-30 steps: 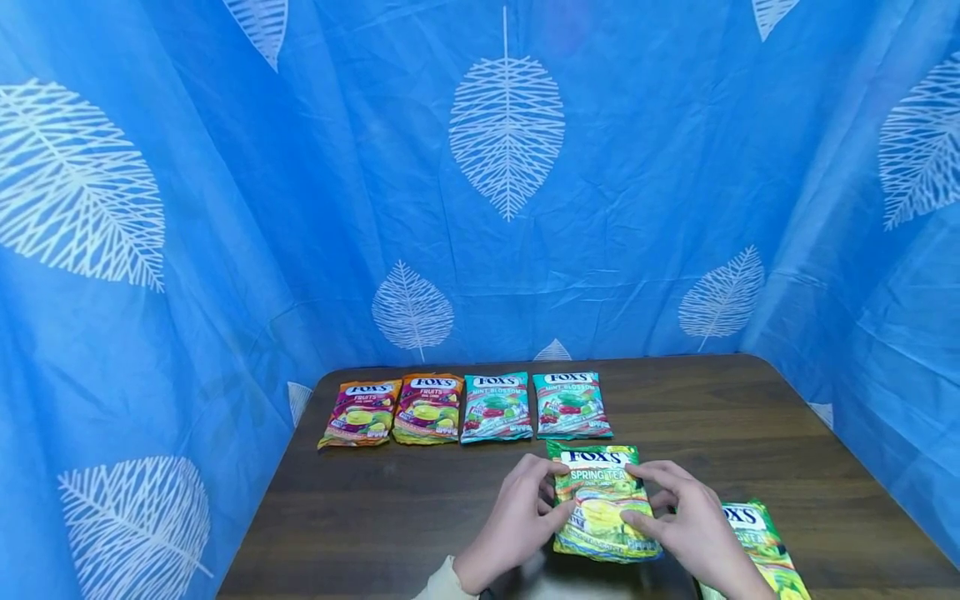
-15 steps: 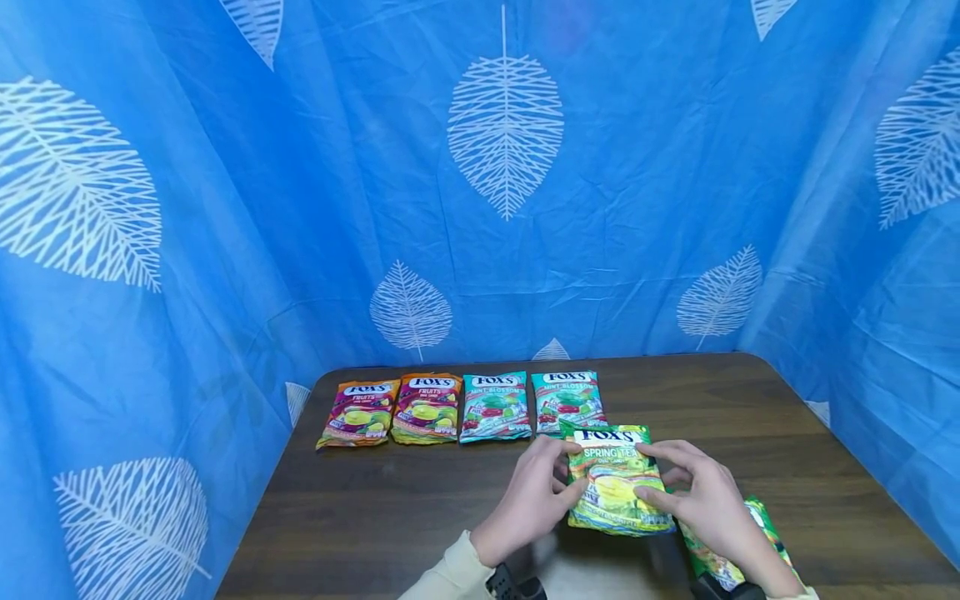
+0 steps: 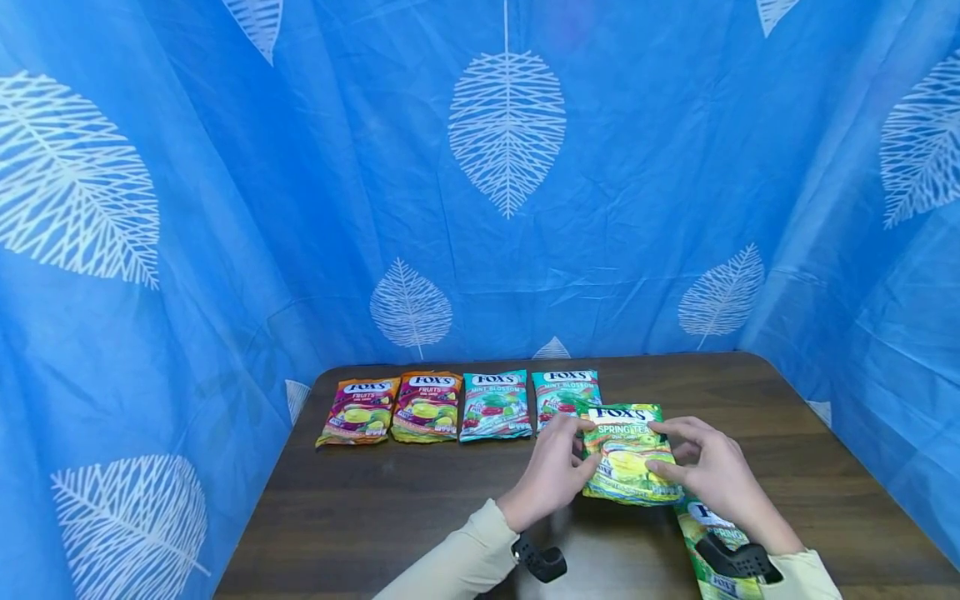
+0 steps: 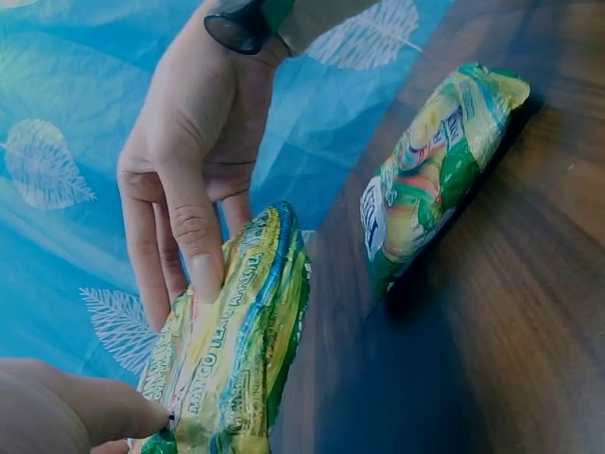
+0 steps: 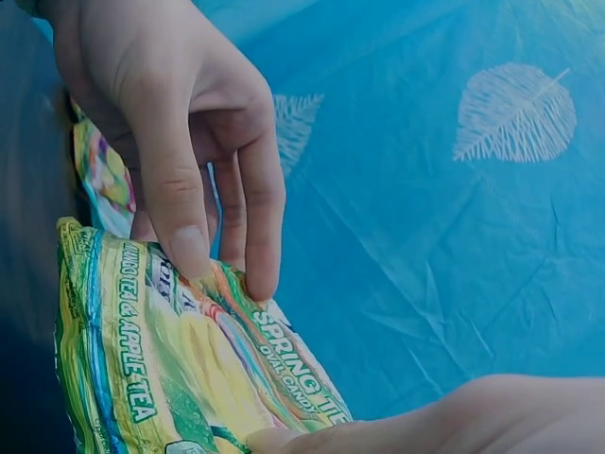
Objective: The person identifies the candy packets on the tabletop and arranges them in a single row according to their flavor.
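Observation:
A green and yellow candy bag (image 3: pixel 628 458) labelled Spring Tea is held above the table between both hands, its front facing up. My left hand (image 3: pixel 553 467) grips its left edge, thumb on the front. On the opposite edge my right hand (image 3: pixel 712 467) pinches it, thumb also on the front, as the left wrist view shows with the bag (image 4: pixel 227 331) seen from its lower side. Beneath the right wrist lies a second Spring Tea bag (image 3: pixel 708 542), partly covered by the arm. Fingers behind the held bag are mostly hidden.
Along the back of the brown wooden table (image 3: pixel 390 517) runs a row: two orange-purple Fruits bags (image 3: pixel 358 412) and two teal Mint Blossom bags (image 3: pixel 495 407). The held bag overlaps the rightmost one in the head view. A blue leaf-print curtain (image 3: pixel 615 208) hangs behind and at the sides.
Both hands have carried the Spring Tea bag away from the body and slightly to the right, toward the row. More of both sleeves and wrist straps shows. The row has stayed put.

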Motion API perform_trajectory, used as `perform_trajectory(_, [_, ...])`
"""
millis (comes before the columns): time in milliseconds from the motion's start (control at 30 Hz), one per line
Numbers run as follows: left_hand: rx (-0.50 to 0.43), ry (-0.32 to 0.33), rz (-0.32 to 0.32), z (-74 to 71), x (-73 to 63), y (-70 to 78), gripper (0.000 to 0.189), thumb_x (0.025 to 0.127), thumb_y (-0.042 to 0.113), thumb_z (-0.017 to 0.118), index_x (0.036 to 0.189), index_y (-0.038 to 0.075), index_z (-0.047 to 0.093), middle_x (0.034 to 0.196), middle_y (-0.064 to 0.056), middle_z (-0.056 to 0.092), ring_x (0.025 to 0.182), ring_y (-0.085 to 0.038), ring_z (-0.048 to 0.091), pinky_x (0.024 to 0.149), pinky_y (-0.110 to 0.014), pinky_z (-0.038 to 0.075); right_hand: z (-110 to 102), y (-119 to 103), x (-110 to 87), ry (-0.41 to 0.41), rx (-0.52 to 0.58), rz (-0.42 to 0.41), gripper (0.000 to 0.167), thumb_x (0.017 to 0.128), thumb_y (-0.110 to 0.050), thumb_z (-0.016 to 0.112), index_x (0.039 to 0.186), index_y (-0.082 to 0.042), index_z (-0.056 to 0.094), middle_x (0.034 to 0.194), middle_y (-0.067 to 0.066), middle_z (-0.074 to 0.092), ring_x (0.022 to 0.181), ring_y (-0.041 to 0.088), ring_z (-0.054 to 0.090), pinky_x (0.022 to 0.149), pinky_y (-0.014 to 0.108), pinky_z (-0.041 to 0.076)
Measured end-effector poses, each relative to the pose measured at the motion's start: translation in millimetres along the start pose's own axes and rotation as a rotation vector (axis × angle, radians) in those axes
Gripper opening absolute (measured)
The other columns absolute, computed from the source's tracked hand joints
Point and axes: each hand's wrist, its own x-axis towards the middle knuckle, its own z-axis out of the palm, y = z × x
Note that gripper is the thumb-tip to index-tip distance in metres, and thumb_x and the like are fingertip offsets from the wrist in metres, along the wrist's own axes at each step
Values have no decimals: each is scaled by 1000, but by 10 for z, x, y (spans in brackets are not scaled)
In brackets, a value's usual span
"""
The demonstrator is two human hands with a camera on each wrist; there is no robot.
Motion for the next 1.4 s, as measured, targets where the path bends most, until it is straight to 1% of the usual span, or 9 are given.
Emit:
perform_trajectory(267, [95,-14,43,59,276,-57,43,101,3,79,141,-2,66,115,-8,58,89,-5,57,71,-14,54,-88,111,213,20,-56,-12,54,91,-15,91,139,2,71,138,26,65,92,26,71,65,35,55])
perform_trajectory(467, [164,-21,72,100,520,-116,41,101,5,78,140,-3,67,120,-11,62,95,-13,61,72,-15,52,-133,215,345,41,-63,-47,54,93,-15,90,140,4,70,139,29,63,96,32,73,67,37,57])
perform_trajectory(733, [202,1,50,220,753,-158,40,100,3,79,138,-2,69,116,-9,66,94,-13,59,76,-18,49,-156,366,521,33,-68,-29,54,93,-14,89,139,6,70,141,32,61,94,33,72,65,39,58])
perform_trajectory(1033, [196,65,28,351,992,-335,37,97,-1,79,133,-4,72,113,-9,66,89,-11,55,74,-22,50,-162,492,745,-2,-83,-26,53,95,-16,88,141,3,70,145,34,59,100,38,72,68,41,60])
perform_trajectory(1100, [232,106,42,487,1112,-538,37,97,3,79,134,-1,73,113,-7,65,89,-11,55,73,-24,51,-154,522,784,-6,-81,-21,53,95,-16,88,140,4,70,146,35,58,100,38,72,68,41,60])
perform_trajectory(1233, [227,136,40,622,1215,-620,37,96,2,78,133,1,74,111,-5,64,89,-11,55,72,-26,52,-176,601,836,-11,-79,-1,52,96,-15,87,140,6,69,145,37,58,100,40,72,67,42,61])
perform_trajectory(1267, [225,134,36,649,1232,-625,36,96,2,78,133,1,74,111,-5,64,89,-11,55,72,-26,52,-184,625,846,-13,-80,4,53,96,-15,87,140,6,68,144,37,58,100,40,72,68,43,61])
perform_trajectory(1333, [183,104,2,592,1187,-452,36,95,-3,78,131,-1,75,110,-6,65,90,-11,55,75,-25,52,-203,666,864,-19,-80,21,53,96,-15,87,141,7,68,144,37,58,99,40,73,68,44,62])
perform_trajectory(1400, [193,99,-14,630,1215,-455,35,96,-3,78,131,-2,74,114,-9,67,96,-14,58,81,-26,54,-216,704,891,-29,-81,32,54,96,-14,87,141,7,68,143,38,58,97,38,74,69,44,62])
